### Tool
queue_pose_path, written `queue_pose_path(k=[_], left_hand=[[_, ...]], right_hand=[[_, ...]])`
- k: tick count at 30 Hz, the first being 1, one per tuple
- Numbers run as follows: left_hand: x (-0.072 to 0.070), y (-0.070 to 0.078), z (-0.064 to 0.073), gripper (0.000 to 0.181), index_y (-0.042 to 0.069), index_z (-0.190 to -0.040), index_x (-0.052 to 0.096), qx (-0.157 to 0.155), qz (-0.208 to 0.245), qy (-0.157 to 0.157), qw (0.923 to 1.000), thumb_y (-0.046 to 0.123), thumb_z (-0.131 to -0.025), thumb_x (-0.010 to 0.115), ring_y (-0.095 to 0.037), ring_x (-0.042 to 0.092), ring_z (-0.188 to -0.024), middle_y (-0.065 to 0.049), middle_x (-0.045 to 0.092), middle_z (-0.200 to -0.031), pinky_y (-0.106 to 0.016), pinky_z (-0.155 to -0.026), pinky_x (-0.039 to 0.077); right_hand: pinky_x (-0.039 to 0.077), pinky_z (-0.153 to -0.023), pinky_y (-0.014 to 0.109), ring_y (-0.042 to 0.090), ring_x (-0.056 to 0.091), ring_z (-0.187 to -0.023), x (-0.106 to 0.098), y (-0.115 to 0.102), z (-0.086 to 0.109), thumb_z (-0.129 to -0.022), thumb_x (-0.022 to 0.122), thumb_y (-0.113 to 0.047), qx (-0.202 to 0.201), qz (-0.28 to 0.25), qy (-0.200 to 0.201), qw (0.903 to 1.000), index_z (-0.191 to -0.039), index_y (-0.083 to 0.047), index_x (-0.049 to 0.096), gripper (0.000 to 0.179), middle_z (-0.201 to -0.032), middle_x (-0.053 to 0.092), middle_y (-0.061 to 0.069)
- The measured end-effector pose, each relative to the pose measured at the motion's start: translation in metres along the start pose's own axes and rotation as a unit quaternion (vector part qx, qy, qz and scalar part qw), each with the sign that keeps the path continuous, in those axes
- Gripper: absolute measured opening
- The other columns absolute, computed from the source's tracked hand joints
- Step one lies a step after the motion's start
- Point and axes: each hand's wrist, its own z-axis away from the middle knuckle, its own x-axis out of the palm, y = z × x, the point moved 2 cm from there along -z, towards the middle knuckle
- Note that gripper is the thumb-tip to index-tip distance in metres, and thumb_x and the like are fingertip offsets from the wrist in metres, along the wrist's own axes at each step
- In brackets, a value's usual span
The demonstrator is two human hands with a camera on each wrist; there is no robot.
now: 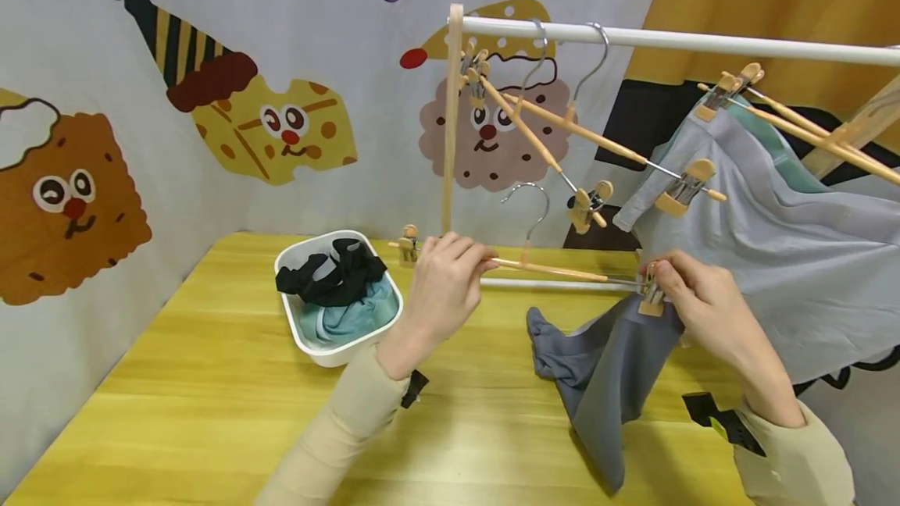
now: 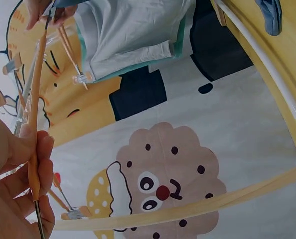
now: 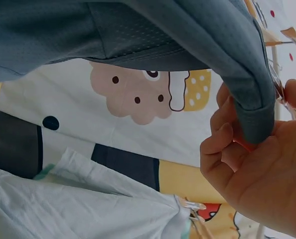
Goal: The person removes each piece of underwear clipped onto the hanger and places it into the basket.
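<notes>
My left hand [image 1: 444,287] grips the bar of a wooden clip hanger [image 1: 555,270], with the fingers curled round it in the left wrist view. At the hanger's right end, my right hand [image 1: 713,311] pinches the clip [image 1: 650,304]. A dark grey garment [image 1: 598,381] hangs from that clip by one edge, its other side drooping loosely to the left. In the right wrist view the garment's folded edge [image 3: 257,119] lies between the thumb and the curled fingers. The hanger's left clip [image 1: 408,244] holds no cloth.
A white bin [image 1: 309,351] with black and teal clothes stands left on the wooden table [image 1: 176,397]. Above, a white rail [image 1: 689,39] carries two bare clip hangers. Light grey clothes [image 1: 766,256] hang from clips at the right, close to my right hand.
</notes>
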Motion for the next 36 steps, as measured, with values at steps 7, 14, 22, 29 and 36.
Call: queue_pose_path(k=[7,14,22,29,36], left_hand=[[0.003,-0.003,0.001,0.010,0.011,-0.084,0.072,-0.009,0.013,-0.006,0.9998,0.017,-0.089,0.066,-0.016,0.061,-0.074,0.000,0.072,-0.079,-0.028,-0.066,0.044],[0.003,-0.005,0.002,0.009,0.012,-0.084,0.073,-0.008,0.018,-0.012,0.9997,0.017,-0.088,0.067,-0.015,0.062,-0.074,0.001,0.073,-0.079,-0.028,-0.065,0.043],[0.005,-0.004,0.002,0.014,0.012,-0.086,0.074,-0.020,0.025,-0.025,0.9992,0.020,-0.091,0.064,-0.015,0.062,-0.075,0.001,0.073,-0.081,-0.026,-0.063,0.042],[0.005,-0.004,0.002,0.011,0.012,-0.085,0.073,-0.022,0.014,-0.023,0.9994,0.019,-0.089,0.065,-0.015,0.061,-0.074,0.001,0.073,-0.080,-0.027,-0.063,0.042],[0.010,-0.001,0.005,0.008,0.013,-0.085,0.073,-0.015,0.003,-0.039,0.9991,0.018,-0.087,0.068,-0.014,0.064,-0.077,0.002,0.074,-0.082,-0.027,-0.067,0.045]], right_hand=[[0.035,-0.062,0.010,-0.005,0.046,-0.068,0.005,0.006,0.002,-0.098,0.050,-0.010,0.030,-0.071,0.040,0.9962,-0.090,-0.003,0.063,0.017,-0.075,0.052,-0.023],[0.035,-0.058,0.012,-0.003,0.046,-0.063,0.013,0.003,0.005,-0.096,0.053,-0.009,0.065,-0.107,0.092,0.9879,-0.086,-0.024,0.064,0.021,-0.072,0.053,-0.023],[0.032,-0.051,0.013,-0.008,0.041,-0.054,0.011,-0.006,0.003,-0.093,0.058,-0.007,0.033,-0.072,0.153,0.9850,-0.082,0.001,0.066,0.015,-0.066,0.052,-0.030],[0.039,-0.075,0.029,0.008,0.053,-0.086,0.020,-0.012,0.004,-0.098,0.049,-0.019,-0.046,0.055,0.164,0.9838,-0.102,0.006,0.063,0.029,-0.088,0.066,0.003],[0.041,-0.083,0.055,0.040,0.058,-0.097,0.050,-0.036,0.007,-0.101,0.042,-0.032,-0.209,0.257,0.226,0.9160,-0.110,0.002,0.066,0.042,-0.102,0.068,0.020]])
